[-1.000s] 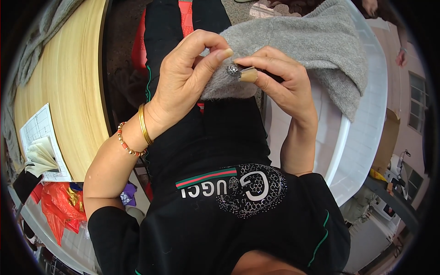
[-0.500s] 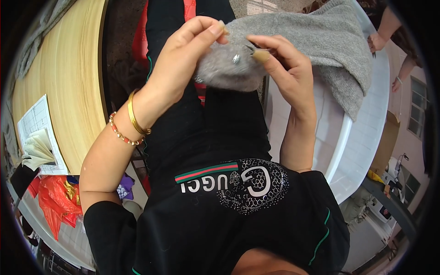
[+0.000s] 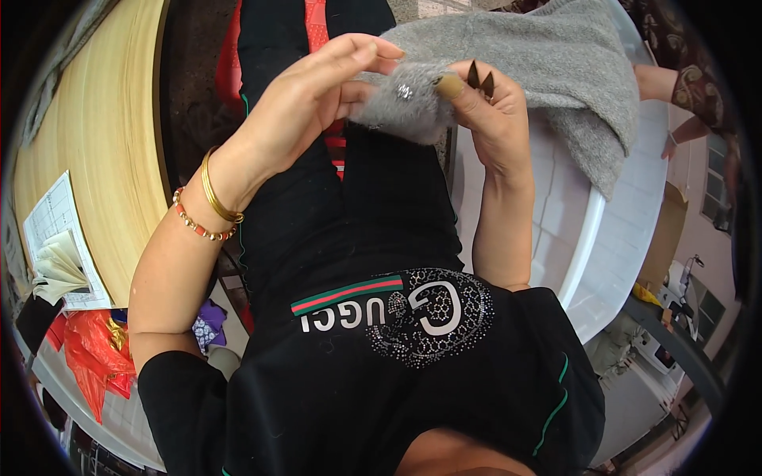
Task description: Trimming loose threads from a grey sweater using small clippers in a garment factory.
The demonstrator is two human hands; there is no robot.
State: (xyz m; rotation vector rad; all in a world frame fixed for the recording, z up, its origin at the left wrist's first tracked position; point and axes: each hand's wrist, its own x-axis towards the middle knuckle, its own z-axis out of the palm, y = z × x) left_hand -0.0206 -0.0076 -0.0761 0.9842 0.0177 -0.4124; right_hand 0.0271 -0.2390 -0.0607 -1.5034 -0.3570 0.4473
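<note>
The grey sweater lies draped over the rim of the white tub, and one bunched fold of it is pulled off the tub toward the person's chest, where both hands meet on it. The left hand is curled round that fold from the side away from the tub, thumb under and fingers arched over the top – closed on the knit, though not tightly. The right hand, on the tub side, pinches the same fold between thumb and forefinger, while what look like small dark snips stick up from its grip; their handles are hidden. A small shiny stud sits on the fold between the two hands.

The sweater looks soft, fuzzy and light – it sags wherever it is unsupported and will stretch if tugged. Holding it close on either side of the stud keeps that patch taut; gripping farther back would only gather loose knit. The stud itself seems hard and slippery, too small to hold well, and the yarn around it could snag easily.

Beyond the tub, another person's patterned sleeve shows.
</note>
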